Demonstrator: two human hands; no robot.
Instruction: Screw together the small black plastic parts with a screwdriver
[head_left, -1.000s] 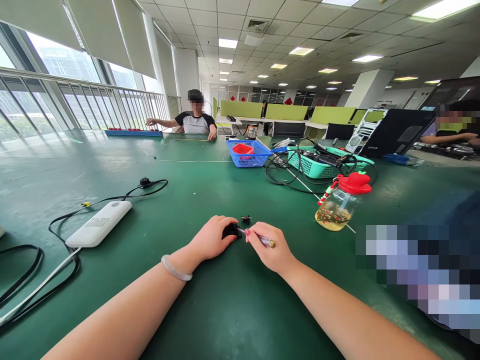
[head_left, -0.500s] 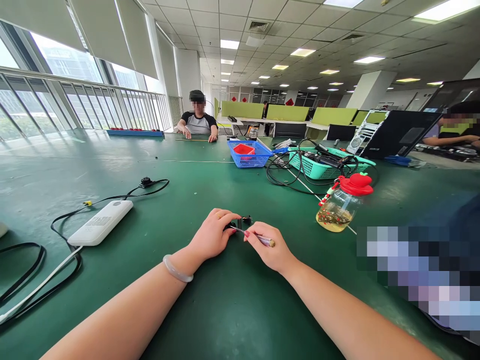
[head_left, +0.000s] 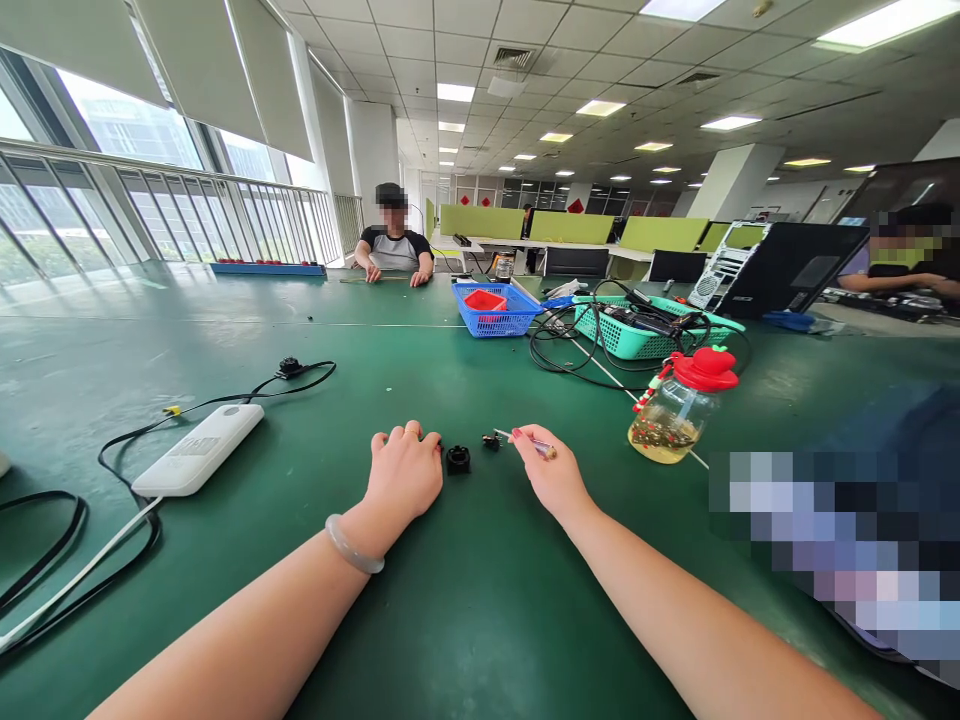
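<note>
My left hand (head_left: pixel 405 472) rests on the green table, fingers curled down and closed. What they hold, if anything, is hidden; a dark speck shows by the fingertips. Just to its right stands a small black round-topped part (head_left: pixel 458 460), apart from both hands. My right hand (head_left: pixel 551 470) is closed around a slim screwdriver (head_left: pixel 541 449) with a pale handle, its metal tip pointing left. Close to that tip lies a cluster of tiny black pieces (head_left: pixel 491 441); whether they touch, I cannot tell.
A white power bank (head_left: pixel 201 450) with cables lies on the left. Right of my hands stands a red-lidded bottle (head_left: pixel 675 415). Farther back are a blue basket (head_left: pixel 499 322) and a teal basket (head_left: pixel 637 343) of cables. A person (head_left: pixel 394 240) sits at the far edge.
My hands have moved apart: the left back to the left, off the black part, the right slightly right with the screwdriver. The black part now stands uncovered on the table.
</note>
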